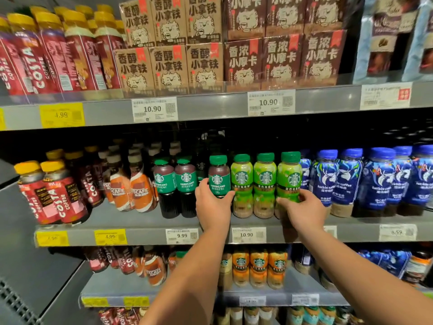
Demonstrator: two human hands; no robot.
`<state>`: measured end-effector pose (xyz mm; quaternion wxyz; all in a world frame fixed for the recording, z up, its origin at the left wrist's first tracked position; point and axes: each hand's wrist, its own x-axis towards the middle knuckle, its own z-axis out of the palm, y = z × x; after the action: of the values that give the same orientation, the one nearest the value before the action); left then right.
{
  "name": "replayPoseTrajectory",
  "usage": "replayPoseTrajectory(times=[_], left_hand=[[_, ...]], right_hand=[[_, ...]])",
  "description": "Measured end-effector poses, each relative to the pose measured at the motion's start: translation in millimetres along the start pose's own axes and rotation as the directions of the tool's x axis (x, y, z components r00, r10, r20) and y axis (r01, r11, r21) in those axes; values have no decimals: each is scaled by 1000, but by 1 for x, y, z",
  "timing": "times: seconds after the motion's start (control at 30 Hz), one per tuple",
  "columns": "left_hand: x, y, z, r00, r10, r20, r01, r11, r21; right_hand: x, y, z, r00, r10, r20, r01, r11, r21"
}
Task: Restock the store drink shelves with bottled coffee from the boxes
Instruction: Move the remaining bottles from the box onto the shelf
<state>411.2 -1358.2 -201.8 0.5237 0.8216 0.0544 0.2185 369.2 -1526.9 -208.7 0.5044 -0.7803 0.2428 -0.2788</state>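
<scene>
My left hand [212,206] grips a dark Starbucks Americano bottle [218,175] with a green cap and green label, at the front of the middle shelf [145,222]. Two more Americano bottles [174,184] stand just to its left. My right hand [304,211] holds the lower half of a light-green Starbucks bottle [289,175], the rightmost of three such bottles [253,181] in a row. Both held bottles are upright on the shelf. The hands hide their lower parts.
Blue Luckin coffee bottles [346,179] crowd the shelf to the right, Nescafe [131,188] and Costa bottles [54,195] to the left. Carton packs [206,64] fill the upper shelf. Orange Starbucks bottles [259,266] stand on the lower shelf. Price tags [181,235] line the shelf edges.
</scene>
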Motion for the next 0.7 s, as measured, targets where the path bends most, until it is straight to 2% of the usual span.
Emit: replayPoseTrajectory(times=[0.13,0.3,0.47,0.53,0.6,0.63,0.7], left_hand=[[-5,-8,-2,992,-102,74,98,994,56],[-17,-11,-12,985,-113,127,93,984,152],[-23,-11,-38,980,-29,196,-38,943,329],[-25,-12,-52,969,5,248,-110,904,413],[-29,-11,-67,948,42,316,-205,839,503],[-33,-10,-75,934,58,353,-257,794,551],[-42,-10,-92,904,79,421,-350,704,618]], right_hand=[[0,1,-2,1000,21,-3,-21,999,-37],[-10,-1,1,999,0,53,3,998,-63],[-15,4,7,995,89,-34,-92,990,-104],[-22,1,6,992,123,-2,-121,973,-196],[-38,-8,2,982,117,146,-48,912,-407],[-50,-14,-1,967,95,236,42,854,-518],[-76,-28,-6,919,14,394,295,639,-710]])
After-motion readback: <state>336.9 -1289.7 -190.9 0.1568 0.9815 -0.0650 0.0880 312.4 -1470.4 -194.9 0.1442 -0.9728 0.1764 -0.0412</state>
